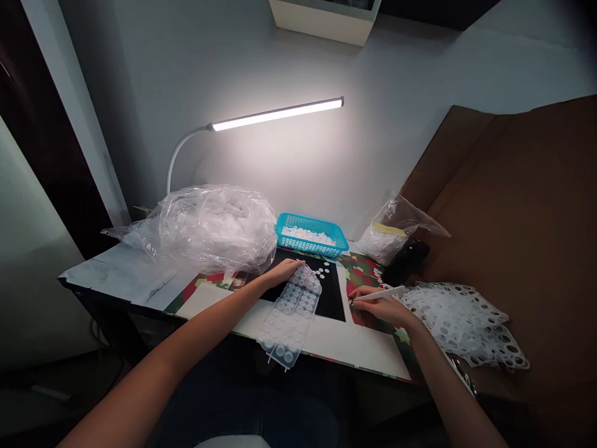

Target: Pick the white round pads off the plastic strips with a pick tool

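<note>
My left hand point(285, 272) grips the far end of a clear plastic tray point(289, 317) with rows of round cups. The tray slants toward me, its near end reaching past the table's front edge. Several small white discs point(321, 272) lie on a black mat point(332, 302) just beyond the tray's right side. In my right hand point(380, 306) is a slim white pen-like tool point(379, 294), held like a pencil above the patterned cloth right of the mat. Its tip is too small to make out.
A turquoise basket point(312, 234) of white pieces stands behind the mat. To its left bulges a large clear bag point(214, 227). A smaller bag point(385, 239), a black object point(407, 260) and perforated white sheets point(459, 323) lie at right, beside cardboard point(522, 205). A lamp point(280, 114) shines overhead.
</note>
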Tool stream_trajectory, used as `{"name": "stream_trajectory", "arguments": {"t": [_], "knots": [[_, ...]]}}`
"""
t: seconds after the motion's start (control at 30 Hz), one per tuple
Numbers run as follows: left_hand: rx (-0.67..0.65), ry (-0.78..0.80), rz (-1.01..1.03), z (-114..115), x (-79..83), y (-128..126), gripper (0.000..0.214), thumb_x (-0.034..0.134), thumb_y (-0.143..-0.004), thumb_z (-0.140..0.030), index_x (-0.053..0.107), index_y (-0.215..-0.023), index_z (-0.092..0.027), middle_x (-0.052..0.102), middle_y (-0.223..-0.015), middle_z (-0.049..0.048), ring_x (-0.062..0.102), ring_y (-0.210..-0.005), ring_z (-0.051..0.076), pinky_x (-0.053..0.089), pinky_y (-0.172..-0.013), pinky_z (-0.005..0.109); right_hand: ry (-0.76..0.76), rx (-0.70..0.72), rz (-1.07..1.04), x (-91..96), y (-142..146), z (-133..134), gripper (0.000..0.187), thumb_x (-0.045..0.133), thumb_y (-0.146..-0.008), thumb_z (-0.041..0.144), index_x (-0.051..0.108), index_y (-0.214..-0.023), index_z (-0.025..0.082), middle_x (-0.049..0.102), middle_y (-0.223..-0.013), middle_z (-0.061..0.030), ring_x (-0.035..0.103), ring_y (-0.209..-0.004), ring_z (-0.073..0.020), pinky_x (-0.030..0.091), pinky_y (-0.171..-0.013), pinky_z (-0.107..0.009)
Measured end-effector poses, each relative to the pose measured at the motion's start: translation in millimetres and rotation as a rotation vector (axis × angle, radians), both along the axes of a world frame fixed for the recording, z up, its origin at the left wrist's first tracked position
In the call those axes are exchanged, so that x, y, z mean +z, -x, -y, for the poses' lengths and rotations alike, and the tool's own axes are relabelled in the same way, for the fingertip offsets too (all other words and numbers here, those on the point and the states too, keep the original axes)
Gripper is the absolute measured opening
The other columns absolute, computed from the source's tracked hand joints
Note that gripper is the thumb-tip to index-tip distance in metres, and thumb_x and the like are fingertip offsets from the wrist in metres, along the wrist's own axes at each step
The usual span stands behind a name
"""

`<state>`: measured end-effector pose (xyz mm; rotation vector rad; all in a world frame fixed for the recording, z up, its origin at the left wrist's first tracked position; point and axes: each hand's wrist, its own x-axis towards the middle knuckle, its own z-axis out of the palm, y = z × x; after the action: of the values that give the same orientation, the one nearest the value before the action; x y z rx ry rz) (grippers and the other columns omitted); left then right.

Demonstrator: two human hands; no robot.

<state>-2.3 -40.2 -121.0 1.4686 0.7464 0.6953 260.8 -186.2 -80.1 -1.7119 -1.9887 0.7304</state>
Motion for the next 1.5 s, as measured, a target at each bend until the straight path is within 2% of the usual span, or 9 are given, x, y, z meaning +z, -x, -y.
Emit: {"name": "stream_trajectory", "arguments": {"t": [0.1, 0.23, 0.47, 0.63, 0.8, 0.97, 1.13, 1.37, 1.5], "knots": [[-0.025, 0.026, -0.009, 1, 0.8, 1, 0.03, 0.049, -0.091, -0.04, 0.057, -0.087, -0.011, 0.056, -0.073, -0.0008, 0.052, -0.058, 0.008, 0.046, -0.055, 0.023, 0.002, 0.028, 0.017, -1.8, 2, -3, 0.026, 0.053, -0.079, 0.042, 0.064, -0.087, 0.02, 0.065, -0.087, -0.0021, 0.06, -0.083, -0.0193, 0.045, -0.072, -0.029], [-0.035, 0.04, -0.001, 2, 2.1, 2, 0.031, 0.048, -0.092, -0.04, 0.058, -0.085, -0.011, 0.056, -0.071, -0.0011, 0.052, -0.057, 0.008, 0.046, -0.055, 0.023, 0.025, 0.043, 0.036, 0.7, 3, -8, 0.022, 0.054, -0.078, 0.04, 0.061, -0.077, 0.02, 0.06, -0.074, -0.0002, 0.055, -0.069, -0.0159, 0.041, -0.061, -0.026], [-0.054, 0.059, 0.039, 0, 0.9, 0, 0.025, 0.052, -0.091, -0.034, 0.057, -0.097, -0.011, 0.06, -0.088, 0.0031, 0.058, -0.071, 0.011, 0.051, -0.064, 0.027, 0.157, 0.043, -0.078, -3.7, -6, -14, 0.026, 0.055, -0.078, 0.045, 0.057, -0.081, 0.019, 0.055, -0.068, 0.0008, 0.046, -0.051, -0.0101, 0.034, -0.046, -0.022], [-0.054, 0.058, 0.079, -2, -3.4, -1, 0.023, 0.053, -0.09, -0.032, 0.057, -0.1, -0.011, 0.06, -0.092, 0.004, 0.059, -0.076, 0.013, 0.052, -0.068, 0.029, 0.193, 0.055, -0.099, 7.8, 0, -20, 0.029, 0.059, -0.074, 0.047, 0.056, -0.071, 0.018, 0.056, -0.066, -0.0005, 0.049, -0.054, -0.0111, 0.036, -0.047, -0.022], [-0.074, 0.063, 0.121, 1, -2.3, -1, 0.021, 0.055, -0.089, -0.03, 0.059, -0.095, -0.011, 0.062, -0.09, 0.0036, 0.06, -0.078, 0.013, 0.051, -0.072, 0.031, -0.1, 0.072, -0.036, 17.4, 13, -57, 0.025, 0.06, -0.072, 0.042, 0.059, -0.064, 0.018, 0.058, -0.063, -0.0016, 0.053, -0.058, -0.0148, 0.042, -0.054, -0.026], [-0.071, 0.066, 0.148, 5, 2.2, 2, 0.022, 0.066, -0.079, -0.028, 0.062, -0.092, -0.01, 0.064, -0.083, 0.0031, 0.059, -0.071, 0.011, 0.046, -0.068, 0.026, -0.362, 0.005, -0.078, 6.7, 43, -97, 0.023, 0.053, -0.077, 0.041, 0.057, -0.068, 0.02, 0.061, -0.072, -0.0014, 0.056, -0.072, -0.0185, 0.046, -0.07, -0.032], [0.018, 0.032, 0.158, 8, 2.6, 3, 0.039, 0.077, -0.061, -0.036, 0.068, -0.087, -0.008, 0.06, -0.067, -0.0009, 0.05, -0.058, 0.008, 0.033, -0.056, 0.02, -0.631, -0.012, -0.175, -9.0, 88, -101, 0.024, 0.042, -0.087, 0.039, 0.054, -0.078, 0.021, 0.063, -0.093, -0.0073, 0.057, -0.088, -0.0204, 0.045, -0.082, -0.035], [0.114, -0.032, 0.139, 13, 5.8, 6, 0.042, 0.079, -0.054, -0.043, 0.069, -0.074, -0.008, 0.052, -0.056, -0.0029, 0.039, -0.051, 0.006, 0.023, -0.05, 0.02, -0.651, 0.209, -0.187, -22.7, 107, -91, 0.021, 0.049, -0.087, 0.036, 0.061, -0.077, 0.022, 0.068, -0.095, -0.0061, 0.063, -0.089, -0.0203, 0.049, -0.082, -0.034], [0.119, -0.052, 0.131, 15, 8.2, 7, 0.043, 0.079, -0.053, -0.045, 0.068, -0.072, -0.008, 0.05, -0.054, -0.0034, 0.037, -0.051, 0.005, 0.023, -0.049, 0.021, -0.622, 0.228, -0.168, -23.5, 104, -91, 0.022, 0.048, -0.088, 0.036, 0.063, -0.079, 0.023, 0.069, -0.1, -0.0059, 0.065, -0.091, -0.0201, 0.049, -0.082, -0.033]]}}
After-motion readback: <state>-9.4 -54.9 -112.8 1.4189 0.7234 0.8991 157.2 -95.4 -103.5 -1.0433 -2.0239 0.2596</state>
